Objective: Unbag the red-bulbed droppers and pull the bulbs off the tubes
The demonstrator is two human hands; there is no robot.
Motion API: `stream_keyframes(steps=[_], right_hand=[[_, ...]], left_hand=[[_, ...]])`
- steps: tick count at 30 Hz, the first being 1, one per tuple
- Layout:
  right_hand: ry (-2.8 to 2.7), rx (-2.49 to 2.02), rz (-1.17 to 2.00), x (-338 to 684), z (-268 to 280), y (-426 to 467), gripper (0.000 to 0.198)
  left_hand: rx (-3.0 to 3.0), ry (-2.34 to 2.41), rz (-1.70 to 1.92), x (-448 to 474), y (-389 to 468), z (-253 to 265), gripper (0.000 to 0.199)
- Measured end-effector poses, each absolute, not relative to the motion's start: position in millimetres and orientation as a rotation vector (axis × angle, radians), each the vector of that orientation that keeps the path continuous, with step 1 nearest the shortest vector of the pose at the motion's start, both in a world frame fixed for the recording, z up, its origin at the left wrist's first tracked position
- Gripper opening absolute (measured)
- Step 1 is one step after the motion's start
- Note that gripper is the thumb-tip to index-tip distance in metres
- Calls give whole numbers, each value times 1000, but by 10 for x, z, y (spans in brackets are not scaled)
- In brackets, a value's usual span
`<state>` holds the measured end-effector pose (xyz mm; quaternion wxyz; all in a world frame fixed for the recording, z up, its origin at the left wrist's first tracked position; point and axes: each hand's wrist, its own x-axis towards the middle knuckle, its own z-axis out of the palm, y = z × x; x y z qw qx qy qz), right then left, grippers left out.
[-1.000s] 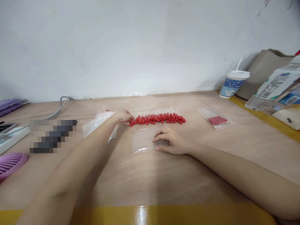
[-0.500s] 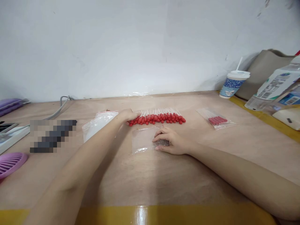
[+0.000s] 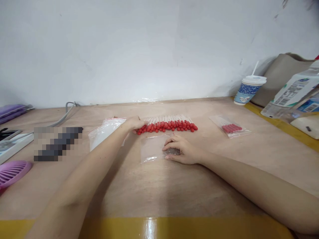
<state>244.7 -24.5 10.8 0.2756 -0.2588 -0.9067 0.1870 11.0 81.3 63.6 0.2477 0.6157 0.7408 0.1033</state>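
Note:
A row of pale thin sticks with rounded red ends (image 3: 171, 125) lies across the middle of the table. At the row's left end is my left hand (image 3: 133, 124), fingers closed around the outermost red-tipped sticks; part of the fingers is hidden. Nearer to me, a clear zip bag (image 3: 152, 149) lies flat. My right hand (image 3: 183, 150) rests on its right side, fingers bent and spread, the thumb apart from them. Off to the right, another clear bag (image 3: 231, 128) holds several red-tipped sticks. Left of the row, white-backed zip bags (image 3: 107, 129) lie partly behind my left forearm.
At the back right stand a paper cup (image 3: 249, 89) with a straw, a plastic bottle (image 3: 286, 91) and a grey-brown container (image 3: 276, 76). On the left lie a blurred-out dark object (image 3: 58, 144), a pink fan-like grille (image 3: 15, 172), a grey cable (image 3: 63, 116) and a purple pack (image 3: 12, 113).
My left hand has shifted very slightly at the left end of the row. My right hand and the bag under it stay in place. The view has moved a little.

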Motion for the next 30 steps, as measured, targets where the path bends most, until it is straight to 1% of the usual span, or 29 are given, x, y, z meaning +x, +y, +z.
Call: stream_keyframes(steps=[5,7,11,17,22,27,29,30], right_hand=[[-2428,-685,496,2442,107,-240,24],[-2426,-681,496,2442,106,-240,24],[-2430,-684,508,2444,106,-242,25],[-2431,-696,504,2446,120,-253,25],[-2454,-708,488,2444,129,-261,24],[-2427,-724,321,2454,114,-281,27],[-2423,-737,254,2456,118,-293,31],[-2432,-743,229,2456,122,-299,34]], left_hand=[[1805,2013,238,130,793,648,19],[1858,2028,233,127,788,648,18],[1926,2055,244,122,753,650,23],[1924,2068,265,141,697,666,22],[1865,2060,322,125,712,664,29],[1877,2151,471,68,616,614,32],[1987,2207,639,72,446,560,30],[2129,2200,817,83,332,524,28]])
